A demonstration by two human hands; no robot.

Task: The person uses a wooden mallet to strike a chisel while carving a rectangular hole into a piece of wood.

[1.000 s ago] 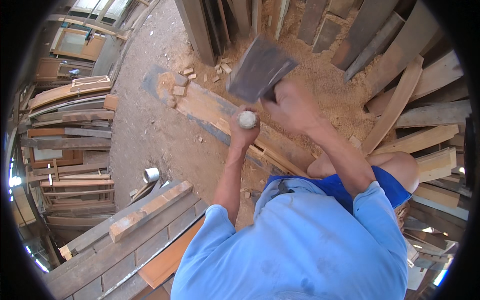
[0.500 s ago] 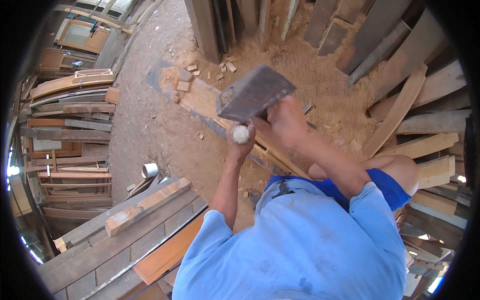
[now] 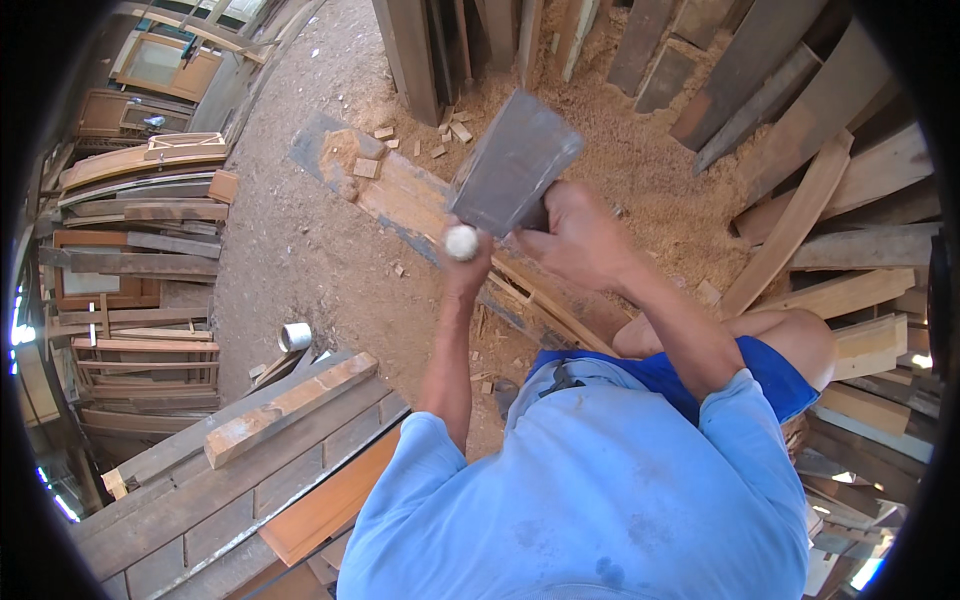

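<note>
My left hand (image 3: 466, 272) is closed round the handle of a chisel, whose round, pale butt end (image 3: 461, 242) faces up; its blade is hidden below my fist. My right hand (image 3: 585, 238) grips a mallet with a big, dark, block-shaped head (image 3: 522, 160). The handle is mostly covered by my fingers. The mallet head hangs just beyond the chisel's butt; I cannot tell if they touch. Under my hands runs a narrow light-brown timber (image 3: 572, 326) with slots cut in it, lying along a worn, sawdust-strewn plank (image 3: 408, 186).
Small wood offcuts (image 3: 366, 168) and sawdust lie past the plank. Boards (image 3: 408, 60) stand upright ahead, and more planks (image 3: 790, 215) fan out at right. Stacked frames and timbers (image 3: 150, 255) fill the left. A white cup-like container (image 3: 295, 337) lies near a timber pile (image 3: 290, 410).
The mallet head has turned to point farther away from me, and my right hand has turned with it. My left hand with the chisel has shifted slightly left and away from me.
</note>
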